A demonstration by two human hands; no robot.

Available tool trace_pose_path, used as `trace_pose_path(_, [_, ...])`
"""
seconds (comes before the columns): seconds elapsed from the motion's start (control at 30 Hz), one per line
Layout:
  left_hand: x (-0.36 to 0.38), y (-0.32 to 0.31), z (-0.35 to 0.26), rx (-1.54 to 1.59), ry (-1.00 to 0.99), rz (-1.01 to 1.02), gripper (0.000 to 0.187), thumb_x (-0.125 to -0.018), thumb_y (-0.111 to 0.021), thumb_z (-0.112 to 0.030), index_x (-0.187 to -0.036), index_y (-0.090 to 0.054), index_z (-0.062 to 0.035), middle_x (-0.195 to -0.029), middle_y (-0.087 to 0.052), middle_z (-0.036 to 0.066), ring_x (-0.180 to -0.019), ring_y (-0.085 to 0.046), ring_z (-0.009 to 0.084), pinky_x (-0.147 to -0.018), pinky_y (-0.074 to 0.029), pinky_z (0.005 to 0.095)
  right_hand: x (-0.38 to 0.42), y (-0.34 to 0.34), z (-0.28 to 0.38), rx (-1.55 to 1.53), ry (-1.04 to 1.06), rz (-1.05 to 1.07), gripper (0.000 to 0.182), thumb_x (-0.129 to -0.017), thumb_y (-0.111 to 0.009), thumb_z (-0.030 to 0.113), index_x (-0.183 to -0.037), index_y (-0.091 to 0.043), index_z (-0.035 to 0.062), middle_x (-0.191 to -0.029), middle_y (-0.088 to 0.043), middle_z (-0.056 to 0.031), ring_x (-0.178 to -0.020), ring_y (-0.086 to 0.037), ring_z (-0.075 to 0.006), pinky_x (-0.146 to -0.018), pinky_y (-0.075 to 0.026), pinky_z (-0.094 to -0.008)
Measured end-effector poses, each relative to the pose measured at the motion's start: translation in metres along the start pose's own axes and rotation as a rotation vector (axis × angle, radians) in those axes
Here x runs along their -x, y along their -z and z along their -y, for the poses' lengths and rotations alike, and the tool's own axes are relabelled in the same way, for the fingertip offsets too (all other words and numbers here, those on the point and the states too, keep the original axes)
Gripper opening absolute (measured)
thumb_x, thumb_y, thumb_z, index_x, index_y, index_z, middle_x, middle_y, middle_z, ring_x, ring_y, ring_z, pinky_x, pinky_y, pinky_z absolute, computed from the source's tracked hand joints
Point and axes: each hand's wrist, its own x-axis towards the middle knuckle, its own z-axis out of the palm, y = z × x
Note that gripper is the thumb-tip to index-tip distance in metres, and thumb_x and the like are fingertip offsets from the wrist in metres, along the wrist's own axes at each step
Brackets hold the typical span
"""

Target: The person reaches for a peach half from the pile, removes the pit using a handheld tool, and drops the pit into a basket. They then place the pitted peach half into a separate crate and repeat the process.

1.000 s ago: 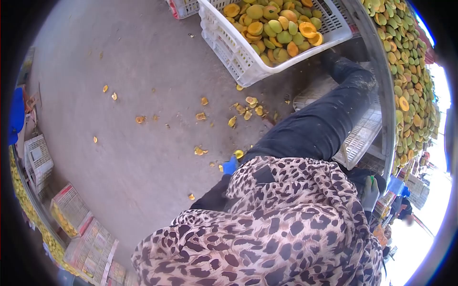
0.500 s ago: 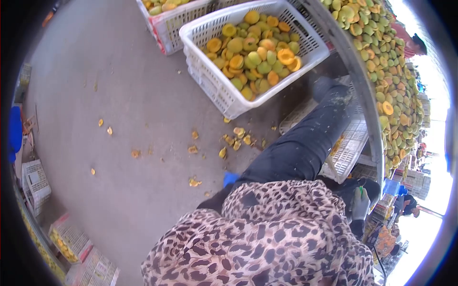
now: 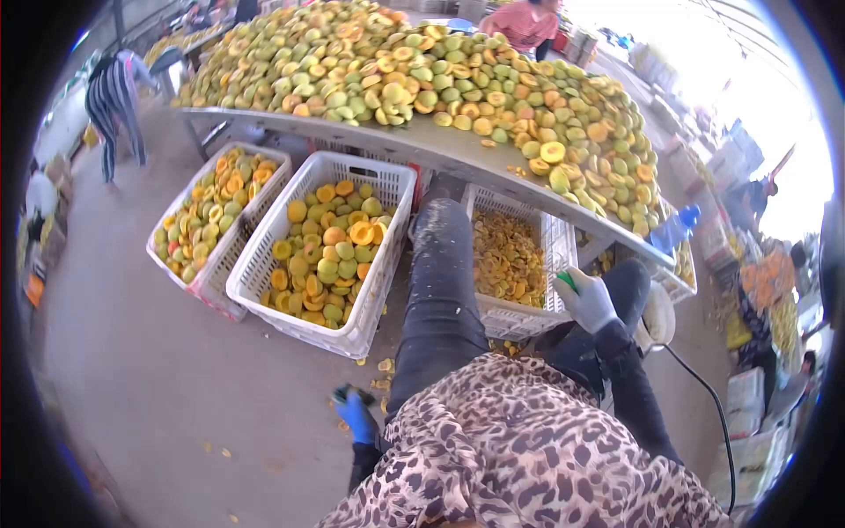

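My left hand (image 3: 356, 417), in a blue glove, hangs low beside my left leg, above the floor. Something dark shows at its fingers, which are too blurred to make out. Over my right thigh, my right hand (image 3: 591, 302), in a pale grey glove, is closed round a small green-handled tool (image 3: 567, 280). Just beyond that hand, a white basket (image 3: 553, 248) under the table holds brownish fruit scraps (image 3: 509, 264). A second white basket (image 3: 249, 283), left of my leg, holds halved yellow-green fruit (image 3: 330, 255).
A metal table (image 3: 422, 141) bears a large heap of fruit halves (image 3: 352, 66). Another fruit-filled basket (image 3: 220, 280) stands at the left. A blue bottle (image 3: 676, 227) is at the table's right end. A black cable (image 3: 717, 400) runs down at right. People stand beyond the table and far left.
The view has swung up and right, bringing the whole table into sight. My left hand now shows clearly. My right hand, with the green-handled tool, appears further forward, near the scrap basket.
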Motion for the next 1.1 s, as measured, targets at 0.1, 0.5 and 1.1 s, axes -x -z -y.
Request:
trace_pose_path(0.1, [-0.047, -0.031, -0.092, 0.045, -0.266, 0.060, 0.017, -0.081, -0.050, -0.005, -0.098, -0.049, -0.0051, -0.081, -0.050, 0.004, -0.061, -0.050, 0.0116, -0.054, -0.048, 0.0263, 0.005, -0.016, 0.015, -0.111, 0.056, -0.038, 0.027, -0.087, -0.062, 0.031, -0.085, -0.060, 0.0035, -0.066, -0.058, -0.0212, -0.063, -0.059, -0.0399, -0.056, -0.045, -0.0442])
trace_pose_path(0.5, [-0.080, -0.313, -0.209, -0.532, -0.772, 0.775, 0.030, -0.091, -0.052, -0.011, -0.119, -0.056, 0.0002, -0.110, -0.061, 0.015, -0.098, -0.060, 0.0232, -0.086, -0.048, 0.0332, -0.031, -0.049, -0.065, -0.516, -0.241, -0.073, 0.027, -0.087, -0.062, 0.028, -0.087, -0.056, 0.0023, -0.071, -0.059, -0.0204, -0.065, -0.061, -0.0364, -0.057, -0.045, -0.0399])
trace_pose_path(1.1, [-0.016, -0.657, 0.037, -1.051, -0.806, 0.701, 0.045, -0.077, -0.059, -0.027, -0.108, -0.054, 0.0046, -0.097, -0.063, 0.028, -0.092, -0.061, 0.0414, -0.083, -0.049, 0.0473, -0.051, -0.082, -0.158, -0.667, -0.226, 0.062, 0.019, -0.086, -0.060, 0.019, -0.090, -0.056, 0.0014, -0.065, -0.055, -0.0130, -0.056, -0.055, -0.0270, -0.054, -0.042, -0.0378])
